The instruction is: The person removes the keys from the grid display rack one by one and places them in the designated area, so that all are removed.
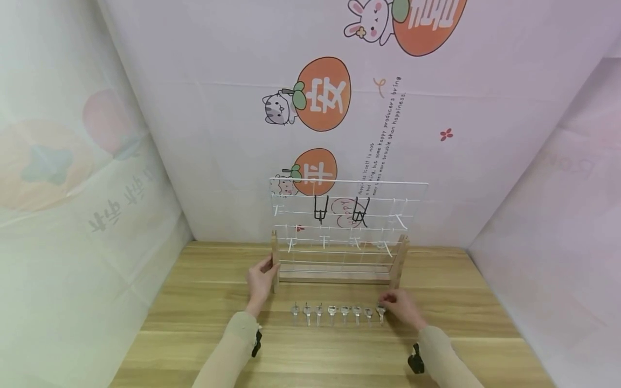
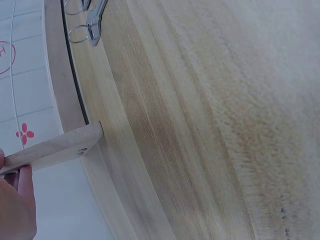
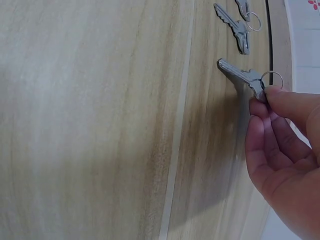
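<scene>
My right hand (image 1: 404, 308) pinches the bow of a silver key (image 3: 245, 76) between thumb and fingers; a thin key ring loops through it. This key is at the right end of a row, and its shadow falls on the wood in the right wrist view. Other keys lie to its left, among them a neighbouring key (image 3: 239, 36). At the left side of a white wire rack (image 1: 349, 181), my left hand (image 1: 261, 281) grips the wooden side post (image 2: 55, 149), with the thumb on one face and fingers on the other.
Small white hooks (image 1: 324, 241) and two black wire hooks (image 1: 321, 209) hang on the rack's grid. A wooden crossbar (image 1: 335, 279) joins the posts low down. Printed cloth walls (image 1: 233, 161) enclose the wooden table (image 1: 315, 358) at the back and sides.
</scene>
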Available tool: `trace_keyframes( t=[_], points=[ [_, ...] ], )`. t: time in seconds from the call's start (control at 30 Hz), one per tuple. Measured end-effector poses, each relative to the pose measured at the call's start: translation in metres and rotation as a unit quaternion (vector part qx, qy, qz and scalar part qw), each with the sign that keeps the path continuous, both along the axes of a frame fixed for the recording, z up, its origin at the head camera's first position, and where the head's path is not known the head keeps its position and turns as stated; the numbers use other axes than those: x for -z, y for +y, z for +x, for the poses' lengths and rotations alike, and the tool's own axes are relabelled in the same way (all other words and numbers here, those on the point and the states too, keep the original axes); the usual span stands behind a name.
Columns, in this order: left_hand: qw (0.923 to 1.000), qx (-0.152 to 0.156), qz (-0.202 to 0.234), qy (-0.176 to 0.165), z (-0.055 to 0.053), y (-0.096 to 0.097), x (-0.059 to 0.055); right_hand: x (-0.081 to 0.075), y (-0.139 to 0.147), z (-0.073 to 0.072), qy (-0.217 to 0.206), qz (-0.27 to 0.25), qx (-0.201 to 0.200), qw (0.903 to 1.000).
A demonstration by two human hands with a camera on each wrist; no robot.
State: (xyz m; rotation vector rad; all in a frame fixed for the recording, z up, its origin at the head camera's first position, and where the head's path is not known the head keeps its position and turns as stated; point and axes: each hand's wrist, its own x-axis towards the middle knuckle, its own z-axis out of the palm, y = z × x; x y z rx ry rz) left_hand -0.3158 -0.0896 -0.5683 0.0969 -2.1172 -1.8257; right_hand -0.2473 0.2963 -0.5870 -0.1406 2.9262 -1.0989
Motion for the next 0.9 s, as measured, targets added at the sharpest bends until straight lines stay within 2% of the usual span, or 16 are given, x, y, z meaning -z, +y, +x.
trace_keyframes(
  t=[0.2, 0.43, 0.5, 0.63, 0.9],
  points=[
    [1.0000, 0.004, 0.003, 0.006, -0.0006, -0.0011, 0.0009, 0.0042, -0.0010, -0.0034, 0.006, 0.004, -0.012, 0.9999],
    [0.9999, 0.002, 0.000, 0.014, -0.0001, -0.0008, 0.0016, 0.0066, 0.0011, -0.0009, 0.059, -0.022, -0.055, 0.9965],
    [0.9998, 0.002, -0.001, 0.018, -0.0002, -0.0006, 0.0016, 0.0069, 0.0005, -0.0018, 0.053, -0.014, -0.052, 0.9971],
    [0.9998, 0.000, 0.002, 0.019, -0.0002, -0.0005, 0.0013, 0.0052, -0.0018, -0.0029, 0.014, -0.001, -0.027, 0.9995],
    [0.9997, 0.000, -0.002, 0.023, -0.0005, 0.0002, 0.0016, 0.0059, -0.0011, -0.0028, 0.007, 0.012, -0.024, 0.9996]
  ],
)
